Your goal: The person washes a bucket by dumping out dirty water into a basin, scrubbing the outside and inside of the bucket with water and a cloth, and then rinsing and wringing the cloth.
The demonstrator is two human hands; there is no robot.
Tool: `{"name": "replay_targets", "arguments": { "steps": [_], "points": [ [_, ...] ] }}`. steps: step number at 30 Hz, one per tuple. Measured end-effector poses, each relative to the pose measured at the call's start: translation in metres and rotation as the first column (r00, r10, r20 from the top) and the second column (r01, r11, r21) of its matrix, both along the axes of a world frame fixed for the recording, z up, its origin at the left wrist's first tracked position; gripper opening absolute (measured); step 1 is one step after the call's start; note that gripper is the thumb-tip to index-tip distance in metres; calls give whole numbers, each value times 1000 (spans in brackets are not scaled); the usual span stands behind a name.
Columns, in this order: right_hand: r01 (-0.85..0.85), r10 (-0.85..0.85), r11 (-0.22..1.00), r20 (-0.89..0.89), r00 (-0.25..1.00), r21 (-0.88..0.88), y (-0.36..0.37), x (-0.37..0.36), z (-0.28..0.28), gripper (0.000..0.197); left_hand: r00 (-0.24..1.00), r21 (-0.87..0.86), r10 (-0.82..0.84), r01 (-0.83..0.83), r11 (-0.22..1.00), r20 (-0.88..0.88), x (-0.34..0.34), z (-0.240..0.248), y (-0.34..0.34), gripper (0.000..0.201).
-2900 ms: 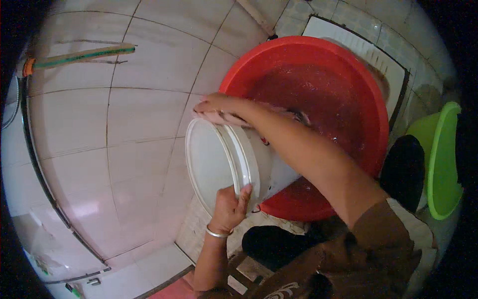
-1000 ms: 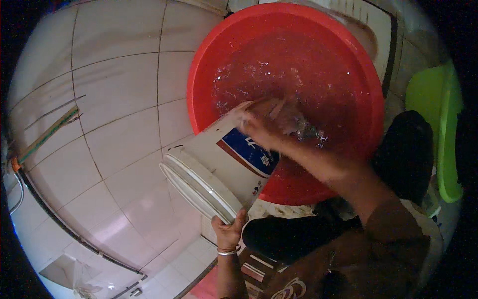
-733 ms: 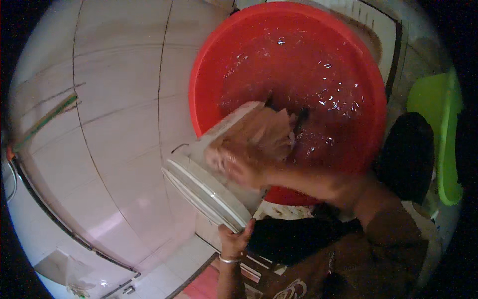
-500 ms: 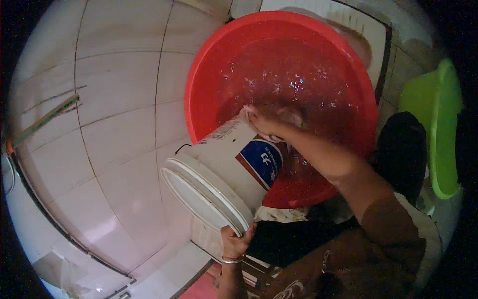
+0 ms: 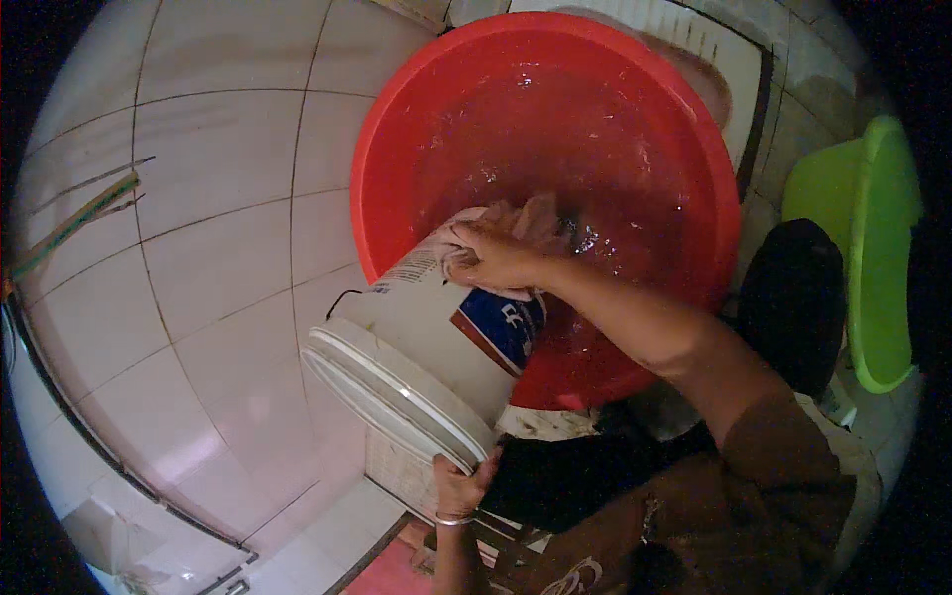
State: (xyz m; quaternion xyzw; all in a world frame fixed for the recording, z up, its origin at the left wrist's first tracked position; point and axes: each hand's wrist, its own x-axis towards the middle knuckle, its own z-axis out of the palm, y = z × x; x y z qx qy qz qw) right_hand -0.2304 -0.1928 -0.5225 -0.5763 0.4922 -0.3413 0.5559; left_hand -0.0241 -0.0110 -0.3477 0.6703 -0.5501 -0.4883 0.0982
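Note:
A white plastic bucket (image 5: 421, 342) with a blue and brown label lies tilted over the near left rim of a large red basin (image 5: 365, 188) of water. Its far end reaches into the basin, while its wide rim points toward me. My left hand (image 5: 462, 486), a bangle at the wrist, is closed on that rim. My right hand (image 5: 496, 260) presses a wet pale pink cloth (image 5: 540, 220) against the bucket's upper side, its fingers curled into the fabric. Part of the cloth trails beyond the bucket over the water. The bucket's inside is hidden.
A tiled wall (image 5: 218, 228) rises close on the left, with a green-striped strip (image 5: 84, 218) and a dark pipe (image 5: 89, 426). At the right stands a green tub (image 5: 873, 268). Behind the basin is a white squat pan (image 5: 714, 50).
My right hand and the cloth have slid leftward along the bucket's side, and more cloth now shows. The left hand keeps its hold on the rim. The whole view has shifted slightly.

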Motion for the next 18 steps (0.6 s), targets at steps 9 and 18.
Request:
{"name": "replay_targets", "arguments": {
  "steps": [9, 18],
  "points": [
    [-181, 185, 978, -22, 983, 107, -31, -23, 28, 78, 999, -16, 34, -35, 999, -36, 2, 1, -14, 12],
    [-78, 83, 996, -99, 992, 53, -18, -15, 24, 73, 994, -48, -105, 105, 993, 4, 4, -6, -10, 12]
  ]
}}
